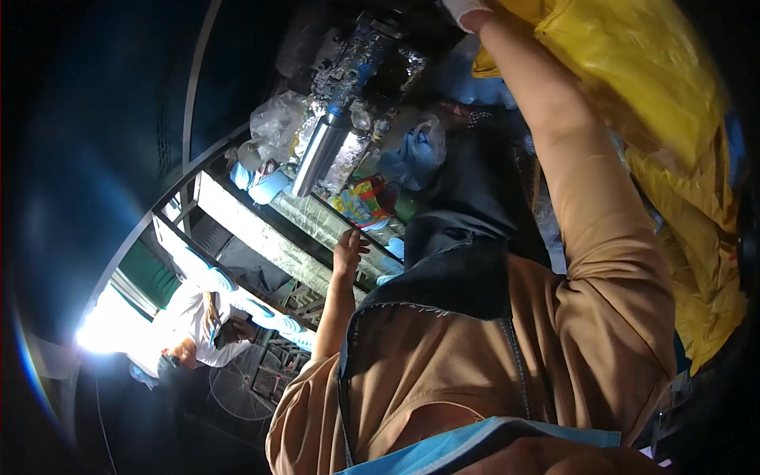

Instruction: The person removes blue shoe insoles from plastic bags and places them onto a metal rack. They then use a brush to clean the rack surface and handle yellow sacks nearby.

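My left hand (351, 252), bare with its fingers loosely bent and apart, is beside a pale ledge and holds nothing that I can see. Just beyond it lies a colourful plastic bag (366, 202) with red edging. A steel bottle (321, 154) with a blue cap leans among loose rubbish farther off. My right arm stretches up to the top edge, where the white-gloved right hand (467, 9) is partly cut off and its fingers are hidden. Right next to that hand and arm hangs a large yellow plastic bag (633, 71).
Clear plastic bags (277, 123) and a bluish bag (423, 150) lie around the bottle. Long pale beams (253, 226) run along the left side. Beyond them is another person in a white top (186, 321). A dark apron (451, 237) covers my front.
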Motion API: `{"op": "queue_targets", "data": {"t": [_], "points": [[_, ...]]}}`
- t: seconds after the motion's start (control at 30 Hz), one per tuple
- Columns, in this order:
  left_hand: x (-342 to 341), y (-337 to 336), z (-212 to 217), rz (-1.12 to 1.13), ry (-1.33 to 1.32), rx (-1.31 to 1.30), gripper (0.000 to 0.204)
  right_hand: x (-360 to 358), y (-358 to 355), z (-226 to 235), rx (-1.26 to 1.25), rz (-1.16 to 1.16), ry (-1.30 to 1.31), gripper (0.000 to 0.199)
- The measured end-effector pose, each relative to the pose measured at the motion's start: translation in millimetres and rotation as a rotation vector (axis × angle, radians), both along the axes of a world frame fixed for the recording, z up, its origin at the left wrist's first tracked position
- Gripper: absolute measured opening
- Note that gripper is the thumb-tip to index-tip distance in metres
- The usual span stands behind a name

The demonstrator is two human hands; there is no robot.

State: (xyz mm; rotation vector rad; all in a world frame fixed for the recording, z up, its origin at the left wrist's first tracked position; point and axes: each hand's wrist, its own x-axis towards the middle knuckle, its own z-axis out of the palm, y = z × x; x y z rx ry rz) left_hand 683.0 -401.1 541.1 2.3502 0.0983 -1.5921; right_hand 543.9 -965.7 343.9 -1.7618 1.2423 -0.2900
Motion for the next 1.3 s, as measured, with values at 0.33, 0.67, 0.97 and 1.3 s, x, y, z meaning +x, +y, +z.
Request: {"op": "queue_targets", "data": {"t": [0.33, 0.67, 0.97, 1.3], "points": [[-23, 8, 14, 0.017, -0.038, 0.016, 0.047, 1, -18, 42, -0.462, 0.37, 0.33, 0.017], [-25, 23, 6, 0.066, -0.023, -0.017, 0.045, -64, 21, 190, -0.435, 0.036, -0.068, 0.022], [-29, 47, 3, 0.009, -0.084, -0.068, 0.047, -63, 124, 231, -0.635, 0.383, -0.264, 0.019], [-36, 70, 11, 0.173, -0.062, -0.039, 0.043, -20, 141, 203, -0.827, 0.588, -0.157, 0.023]]}}
